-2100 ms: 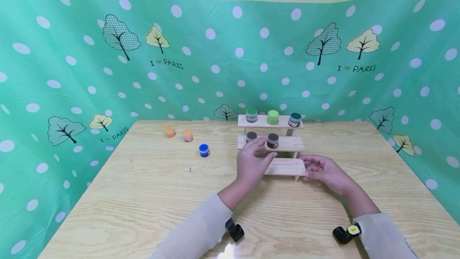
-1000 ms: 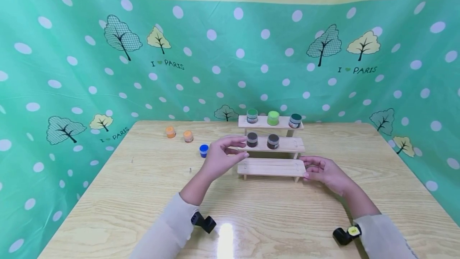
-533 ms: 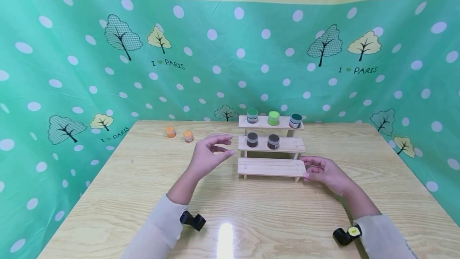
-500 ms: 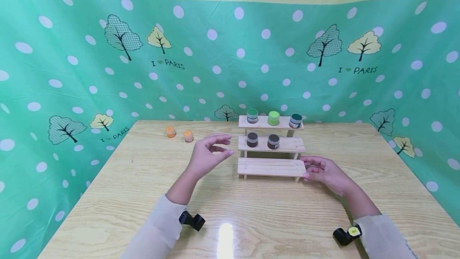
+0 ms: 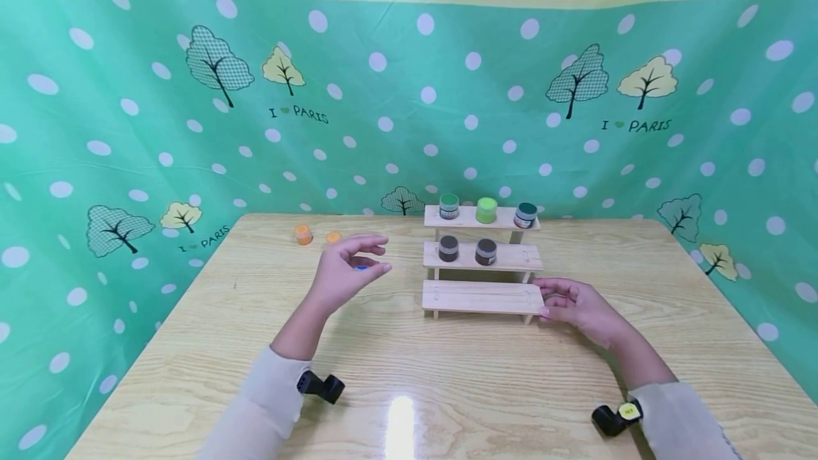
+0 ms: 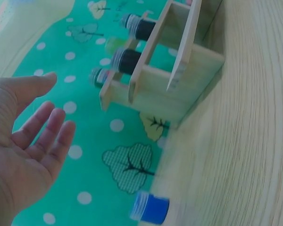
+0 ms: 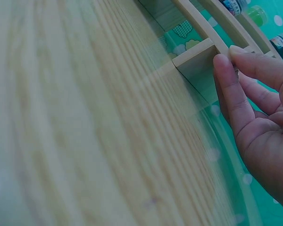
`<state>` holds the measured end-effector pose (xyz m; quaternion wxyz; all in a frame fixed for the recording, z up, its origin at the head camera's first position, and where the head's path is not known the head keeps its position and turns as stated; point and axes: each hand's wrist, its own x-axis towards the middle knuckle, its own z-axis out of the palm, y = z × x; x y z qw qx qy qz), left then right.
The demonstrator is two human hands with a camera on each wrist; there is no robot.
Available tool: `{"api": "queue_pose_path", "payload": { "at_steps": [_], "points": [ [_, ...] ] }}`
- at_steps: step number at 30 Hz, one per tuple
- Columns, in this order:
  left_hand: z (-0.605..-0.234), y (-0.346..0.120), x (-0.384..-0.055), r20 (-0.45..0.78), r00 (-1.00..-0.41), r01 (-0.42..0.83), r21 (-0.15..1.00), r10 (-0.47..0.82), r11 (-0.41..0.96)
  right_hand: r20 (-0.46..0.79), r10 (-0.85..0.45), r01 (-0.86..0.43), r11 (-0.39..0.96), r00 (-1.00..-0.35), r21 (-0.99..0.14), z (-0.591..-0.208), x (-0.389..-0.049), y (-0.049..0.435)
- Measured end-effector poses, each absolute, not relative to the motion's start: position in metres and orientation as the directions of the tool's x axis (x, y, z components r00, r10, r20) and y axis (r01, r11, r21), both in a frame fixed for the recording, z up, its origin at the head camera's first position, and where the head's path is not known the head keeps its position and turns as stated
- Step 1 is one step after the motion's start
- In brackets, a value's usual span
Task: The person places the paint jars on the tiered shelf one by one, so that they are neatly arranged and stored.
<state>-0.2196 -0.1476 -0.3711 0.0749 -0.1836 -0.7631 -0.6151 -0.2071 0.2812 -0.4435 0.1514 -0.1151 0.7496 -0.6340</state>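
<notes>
My left hand (image 5: 337,279) is in the air over the table, fingers apart from the thumb and holding nothing. Behind it, a blue paint jar (image 5: 361,267) shows only a sliver; the left wrist view gives the blue jar whole, away from the fingers. At the right end of a three-tier wooden display stand (image 5: 479,297), my right hand (image 5: 578,307) pinches the lowest shelf between thumb and fingers. Two dark paint jars (image 5: 486,252) stand on the middle tier. The top tier bears a green jar (image 5: 449,206), a light green jar (image 5: 486,210) and a dark green jar (image 5: 525,215).
Two orange paint jars stand at the table's back left: one orange jar (image 5: 303,235) in full view, the other orange jar (image 5: 333,238) partly behind my left hand. A spotted green cloth (image 5: 409,91) hangs behind the wooden table (image 5: 486,389).
My left hand has drawn back from the middle tier, leftward to near the blue jar. My right hand stays at the stand's end. The jars have not moved.
</notes>
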Motion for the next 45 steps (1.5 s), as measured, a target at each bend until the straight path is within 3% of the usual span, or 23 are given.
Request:
{"api": "queue_pose_path", "payload": {
  "at_steps": [21, 45],
  "points": [
    [-0.401, -0.199, -0.232, 0.250, -0.962, 0.271, 0.931, 0.111, 0.246, -0.070, -0.376, 0.007, 0.168, -0.924, -0.986, -0.439, -0.204, 0.280],
    [-0.429, -0.221, -0.262, 0.030, -0.992, 0.071, 0.935, 0.123, 0.347, -0.084, -0.357, 0.021, 0.176, -0.930, -0.984, -0.442, -0.205, 0.281]
  ]
}}
